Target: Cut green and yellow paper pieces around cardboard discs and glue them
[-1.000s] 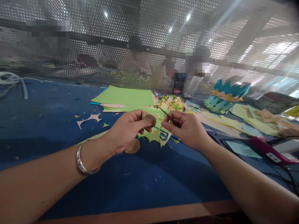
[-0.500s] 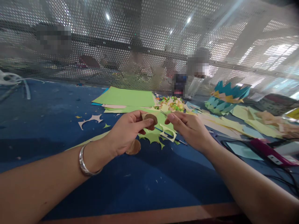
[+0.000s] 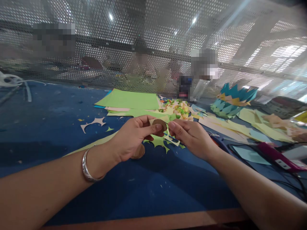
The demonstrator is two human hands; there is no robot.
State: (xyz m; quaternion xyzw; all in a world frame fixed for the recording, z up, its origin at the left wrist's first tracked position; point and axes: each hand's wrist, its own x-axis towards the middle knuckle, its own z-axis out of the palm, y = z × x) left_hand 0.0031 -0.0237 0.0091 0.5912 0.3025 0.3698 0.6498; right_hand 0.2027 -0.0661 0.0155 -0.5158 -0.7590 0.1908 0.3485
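Note:
My left hand [image 3: 134, 135] is closed, with its thumb pressing a brown round disc [image 3: 160, 125], seemingly cardboard, against pale yellow-green paper [image 3: 165, 118]. Opposite it, my right hand [image 3: 189, 135] is pinched right beside the disc's edge; its fingers hide what they hold. Under my left hand, a second brown disc [image 3: 138, 151] lies on the blue table. Green paper with a scalloped edge [image 3: 157, 140] rests below and beyond the hands. A pale green paper strip [image 3: 91, 143] reaches out behind my left forearm.
Green sheets [image 3: 131, 99] are stacked ahead, beside a heap of paper scraps [image 3: 179, 108]. Farther right stand a teal zigzag paper ring [image 3: 232, 100] and a magenta power strip [image 3: 280, 158] with cables. A perforated metal screen [image 3: 120, 41] closes the back.
My hands have come together: the left moved slightly right with the disc, and the right moved down to its edge. The thin pointed thing at my right fingertips is now hidden.

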